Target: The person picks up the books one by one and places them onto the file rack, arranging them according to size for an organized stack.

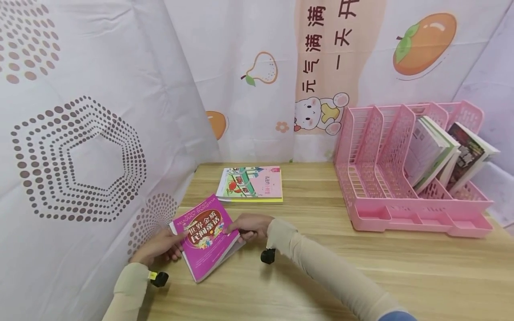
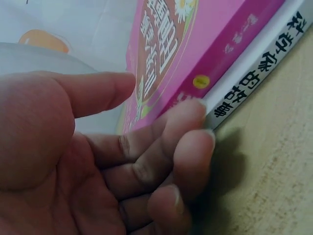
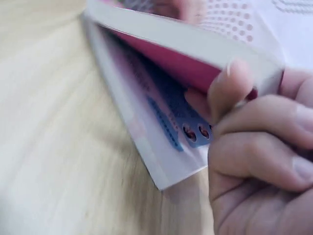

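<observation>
A magenta storybook (image 1: 206, 258) lies at a slant on a white-spined book (image 2: 259, 71) at the front left of the table. My left hand (image 1: 156, 246) is at its spine edge, thumb over the cover and curled fingertips against the spine in the left wrist view. On the opposite side, my right hand (image 1: 254, 224) pinches the magenta book's page edge. That edge is tilted up, leaving a wedge-shaped gap over the lower book's pale cover (image 3: 142, 125), as the right wrist view shows. Part of the right fingers is hidden behind the pages.
Behind the magenta book lies a small stack of picture books (image 1: 250, 183) with a pink and green cover. A pink slotted book rack (image 1: 417, 203) stands at the right, several books (image 1: 427, 149) leaning in its right slots. Printed cloth (image 1: 249, 133) hangs along the back and left.
</observation>
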Motion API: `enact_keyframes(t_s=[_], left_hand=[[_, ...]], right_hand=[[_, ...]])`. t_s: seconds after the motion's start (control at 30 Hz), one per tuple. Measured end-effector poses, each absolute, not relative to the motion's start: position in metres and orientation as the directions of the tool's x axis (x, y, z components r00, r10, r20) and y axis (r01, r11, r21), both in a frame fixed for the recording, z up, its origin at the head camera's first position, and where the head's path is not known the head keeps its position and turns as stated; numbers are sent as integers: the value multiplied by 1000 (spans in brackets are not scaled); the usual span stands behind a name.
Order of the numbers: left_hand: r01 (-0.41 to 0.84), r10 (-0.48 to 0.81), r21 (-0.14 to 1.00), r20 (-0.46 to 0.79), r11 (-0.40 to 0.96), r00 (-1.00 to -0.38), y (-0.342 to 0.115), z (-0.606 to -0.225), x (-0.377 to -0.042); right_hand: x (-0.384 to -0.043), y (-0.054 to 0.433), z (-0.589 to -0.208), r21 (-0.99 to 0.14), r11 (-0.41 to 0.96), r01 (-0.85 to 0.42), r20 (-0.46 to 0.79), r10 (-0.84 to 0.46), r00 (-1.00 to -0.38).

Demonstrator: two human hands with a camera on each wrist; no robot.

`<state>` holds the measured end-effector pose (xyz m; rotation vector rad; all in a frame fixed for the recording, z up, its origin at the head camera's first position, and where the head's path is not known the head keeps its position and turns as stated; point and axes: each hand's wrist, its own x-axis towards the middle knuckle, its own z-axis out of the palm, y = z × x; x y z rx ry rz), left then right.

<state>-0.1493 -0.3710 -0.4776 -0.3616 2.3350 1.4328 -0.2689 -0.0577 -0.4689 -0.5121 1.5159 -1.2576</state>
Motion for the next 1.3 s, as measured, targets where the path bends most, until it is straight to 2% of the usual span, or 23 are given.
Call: enact_keyframes(t_s=[0.17, 0.3, 0.4, 0.47, 0.6, 0.7, 0.8, 0.97, 1.1, 1.3], left_hand=[[-360, 57, 826, -424, 434, -904, -374, -482, -147], [-300, 116, 847, -385, 439, -916, -377, -481, -143], [-290, 159, 875, -373, 387, -914, -379, -479, -142], [-293, 174, 896, -365, 334, -915, -381, -478, -143], [-278, 151, 923, -324, 265, -934, -381, -476, -148], [-267, 117, 929, -304, 255, -946, -376, -476, -154], [-266, 96, 936, -294, 228, -951, -367, -476, -160], [-250, 100, 954, -268, 165, -958, -354, -473, -172], [-248, 82, 947, -269, 205, -960, -347, -469, -179], [-264, 67, 926, -291, 269, -954, -337, -467, -189]], right_hand=[[-270, -56, -471, -891, 313, 328, -407, -871, -274], [-267, -59, -469, -897, 372, 240, -419, -888, -188], [-264, -59, -465, -904, 395, 162, -420, -892, -169], [-262, -59, -461, -912, 387, 139, -409, -890, -204], [-261, -54, -456, -924, 338, 180, -379, -870, -314], [-262, -48, -456, -934, 292, 205, -349, -867, -355], [-264, -39, -455, -951, 253, 175, -302, -876, -376], [-267, -19, -450, -975, 211, 73, -220, -858, -464], [-270, -6, -446, -979, 202, -12, -166, -836, -523], [-269, 8, -444, -989, 151, -12, -114, -798, -591]])
